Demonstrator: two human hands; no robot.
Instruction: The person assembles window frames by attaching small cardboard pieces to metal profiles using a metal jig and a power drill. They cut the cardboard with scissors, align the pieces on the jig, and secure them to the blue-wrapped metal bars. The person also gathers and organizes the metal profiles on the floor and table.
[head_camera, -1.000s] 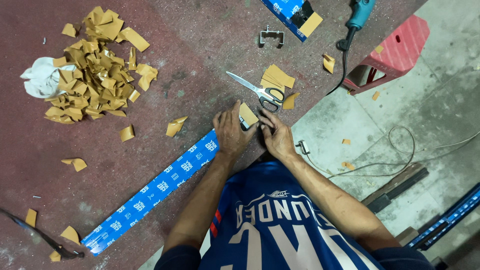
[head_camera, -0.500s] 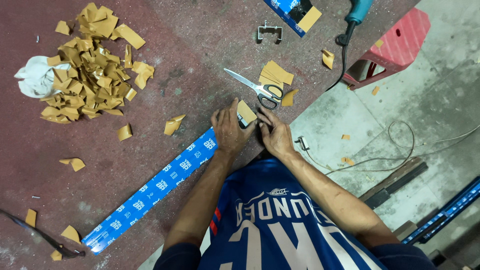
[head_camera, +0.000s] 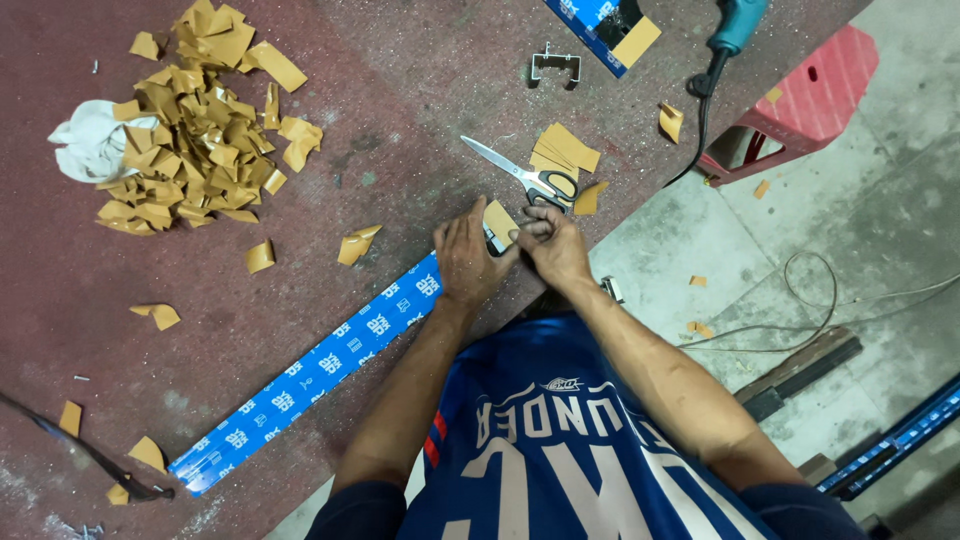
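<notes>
Left hand (head_camera: 465, 262) flat, pressing the blue strip (head_camera: 310, 375) on the tabletop (head_camera: 400, 120) | right hand (head_camera: 550, 245) pinching a tan piece (head_camera: 498, 218) at its right end | we judge many done: scrap pile (head_camera: 195, 120) far left, scissors (head_camera: 525, 175) idle

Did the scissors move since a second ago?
No. The scissors lie in the same spot beside the stack of tan pieces, untouched.

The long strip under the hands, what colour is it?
Blue strip with white markings, head view.
</notes>
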